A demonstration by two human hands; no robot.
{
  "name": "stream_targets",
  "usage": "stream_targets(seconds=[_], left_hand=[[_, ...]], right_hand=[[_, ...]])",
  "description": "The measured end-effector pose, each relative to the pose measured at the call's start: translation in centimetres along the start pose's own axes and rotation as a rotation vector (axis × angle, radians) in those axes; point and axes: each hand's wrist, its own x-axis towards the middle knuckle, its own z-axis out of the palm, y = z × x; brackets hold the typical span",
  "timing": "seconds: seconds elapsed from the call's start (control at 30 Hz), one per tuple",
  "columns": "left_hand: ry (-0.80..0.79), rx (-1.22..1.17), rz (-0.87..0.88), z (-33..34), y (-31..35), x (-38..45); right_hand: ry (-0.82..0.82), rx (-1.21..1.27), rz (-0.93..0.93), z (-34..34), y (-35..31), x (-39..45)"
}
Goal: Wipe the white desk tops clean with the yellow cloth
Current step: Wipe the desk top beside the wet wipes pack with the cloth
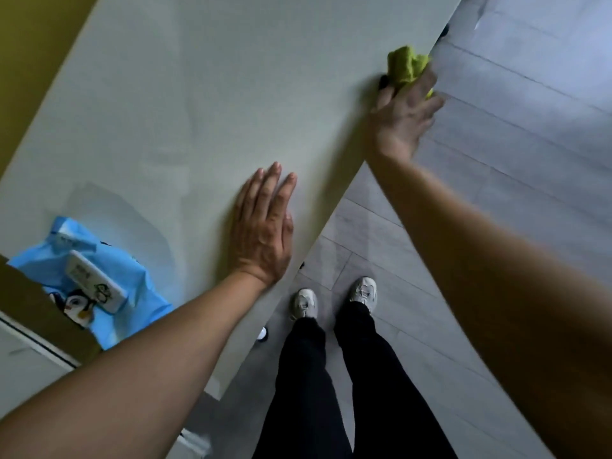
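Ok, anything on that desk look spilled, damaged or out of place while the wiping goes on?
Nothing spilled or damaged shows. The white desk top carries only faint wipe streaks. A blue wet-wipe pack lies flat near its left end. The right hand grips the yellow cloth at the desk's edge; the left hand rests flat.

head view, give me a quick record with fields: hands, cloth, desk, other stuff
left hand: flat on the white desk top, fingers straight
right hand: grips the yellow cloth at the desk's right edge
other: blue wet-wipes pack with a penguin print on the desk at left
floor: grey planks, person's pale sneakers
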Motion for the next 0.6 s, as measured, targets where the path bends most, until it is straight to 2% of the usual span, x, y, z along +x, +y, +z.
stream_targets(seconds=[0.1, 0.23, 0.3, 0.43, 0.6], left_hand=[[0.011, -0.008, -0.006, -0.2, 0.1, -0.2], [0.043, -0.057, 0.007, -0.4, 0.1, -0.1], [0.029, -0.094, 0.004, -0.6, 0.0, -0.4], [-0.037, -0.168, 0.030, -1.0, -0.9, -0.5], [-0.013, -0.073, 0.104, -1.7, -2.6, -4.4]], right_hand=[[-0.025, 0.094, -0.025, 0.5, 2.9, -8.8], [-0.137, 0.147, -0.028, 0.8, 6.9, -21.4], [-0.164, 0.151, 0.017, 1.0, 7.8, -24.7], [-0.108, 0.172, 0.029, 1.3, 6.8, -22.6], [-0.037, 0.040, 0.027, 1.0, 3.8, -13.3]])
